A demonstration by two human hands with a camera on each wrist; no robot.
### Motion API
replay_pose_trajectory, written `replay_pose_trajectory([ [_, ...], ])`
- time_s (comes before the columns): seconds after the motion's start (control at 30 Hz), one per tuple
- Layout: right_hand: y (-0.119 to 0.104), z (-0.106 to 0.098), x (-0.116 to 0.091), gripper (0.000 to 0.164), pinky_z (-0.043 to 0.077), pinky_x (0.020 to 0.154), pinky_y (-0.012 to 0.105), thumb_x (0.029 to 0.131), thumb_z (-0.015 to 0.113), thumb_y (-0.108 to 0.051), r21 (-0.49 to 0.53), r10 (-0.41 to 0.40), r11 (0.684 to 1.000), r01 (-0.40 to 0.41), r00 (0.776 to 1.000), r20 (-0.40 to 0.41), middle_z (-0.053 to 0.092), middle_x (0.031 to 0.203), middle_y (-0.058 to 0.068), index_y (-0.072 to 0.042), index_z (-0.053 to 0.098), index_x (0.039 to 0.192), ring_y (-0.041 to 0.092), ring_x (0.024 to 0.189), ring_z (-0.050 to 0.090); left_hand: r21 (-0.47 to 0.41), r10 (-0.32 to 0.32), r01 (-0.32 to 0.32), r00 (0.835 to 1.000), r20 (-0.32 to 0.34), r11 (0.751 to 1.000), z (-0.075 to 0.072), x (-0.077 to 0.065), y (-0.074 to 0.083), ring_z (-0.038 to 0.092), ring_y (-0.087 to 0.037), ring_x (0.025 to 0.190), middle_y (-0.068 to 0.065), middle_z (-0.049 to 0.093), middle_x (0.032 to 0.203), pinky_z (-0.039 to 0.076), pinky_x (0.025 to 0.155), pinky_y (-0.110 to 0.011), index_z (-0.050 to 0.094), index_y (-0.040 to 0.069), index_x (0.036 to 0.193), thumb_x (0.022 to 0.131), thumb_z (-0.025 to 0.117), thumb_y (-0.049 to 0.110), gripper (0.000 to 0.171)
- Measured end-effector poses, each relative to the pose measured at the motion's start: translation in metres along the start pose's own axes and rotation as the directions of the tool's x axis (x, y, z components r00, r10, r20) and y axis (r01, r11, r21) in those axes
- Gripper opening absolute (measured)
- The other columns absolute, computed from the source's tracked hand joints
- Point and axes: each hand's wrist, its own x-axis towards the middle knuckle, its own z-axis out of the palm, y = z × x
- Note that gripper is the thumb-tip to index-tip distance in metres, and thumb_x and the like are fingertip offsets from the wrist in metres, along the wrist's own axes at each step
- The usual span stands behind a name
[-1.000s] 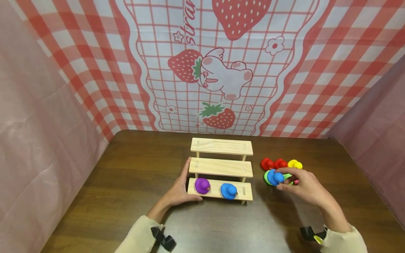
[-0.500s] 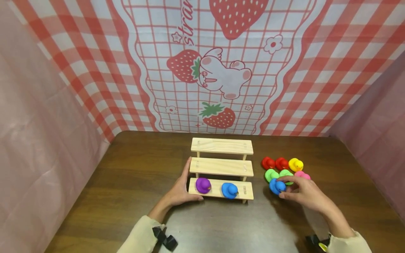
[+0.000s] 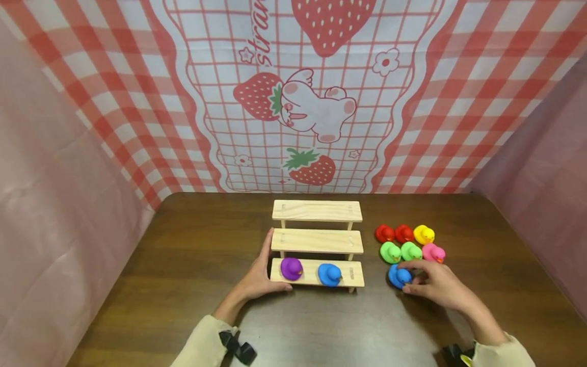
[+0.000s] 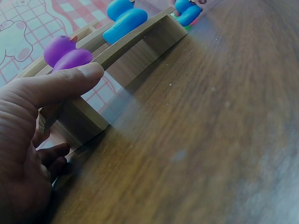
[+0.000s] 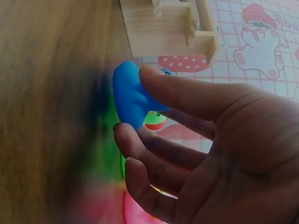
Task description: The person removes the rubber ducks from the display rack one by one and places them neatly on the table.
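My right hand [image 3: 437, 285] pinches a blue rubber duck [image 3: 398, 277] between thumb and fingers, just in front of the green ducks. In the right wrist view the blue duck [image 5: 128, 93] has the thumb on one side and fingertips on the other. My left hand [image 3: 257, 278] holds the left end of a three-step wooden stand [image 3: 318, 240]. Its thumb lies along the bottom step's front edge in the left wrist view, with other fingers curled by the end panel. On that bottom step sit a purple duck [image 3: 291, 268] and another blue duck [image 3: 329, 274].
Right of the stand, two red ducks [image 3: 394, 234] and a yellow duck [image 3: 424, 234] form a back row. Two green ducks [image 3: 401, 252] and a pink duck [image 3: 433, 253] sit before them. A strawberry-print cloth [image 3: 312, 112] hangs behind the brown table [image 3: 202, 255].
The right hand has brought the blue duck down toward the person, from over the green ducks to the table in front of them. The left hand keeps its place at the stand.
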Motion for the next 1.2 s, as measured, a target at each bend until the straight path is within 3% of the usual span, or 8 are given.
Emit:
replay_pose_trajectory([
  [0.27,0.0009,0.0034,0.0030,0.039,0.047,0.057,0.018,0.075,0.086,-0.013,-0.001,0.015,1.000,-0.015,1.000,0.001,0.067,0.075,-0.010,-0.002,0.071,0.109,-0.009,0.066,0.056,0.007,-0.003,0.003,1.000,-0.001,1.000,-0.0005,-0.0009,-0.0017,0.027,-0.044,0.150,-0.021,0.011,0.168,0.019,0.122,-0.066,-0.008,0.026,0.162,0.061,0.095,0.018,0.144],
  [0.5,0.0007,0.0041,0.0050,0.039,0.046,0.057,0.018,0.077,0.085,-0.014,-0.003,0.041,0.999,-0.041,0.999,0.017,0.066,0.072,-0.010,-0.003,0.070,0.111,-0.008,0.066,0.056,0.003,0.007,-0.007,1.000,0.000,1.000,-0.0009,-0.0005,-0.0033,0.037,-0.042,0.146,-0.025,0.020,0.166,0.023,0.122,-0.063,-0.008,0.024,0.162,0.060,0.095,0.018,0.145],
  [1.2,-0.0012,0.0025,0.0032,0.047,0.046,0.059,0.019,0.076,0.086,-0.019,0.001,0.140,0.990,-0.140,0.989,0.049,0.068,0.075,-0.005,-0.003,0.068,0.117,-0.006,0.067,0.057,0.028,-0.002,0.002,1.000,0.001,1.000,-0.0005,0.0004,-0.0025,0.042,-0.043,0.143,-0.024,0.021,0.166,0.023,0.121,-0.066,-0.008,0.024,0.162,0.061,0.095,0.019,0.144],
])
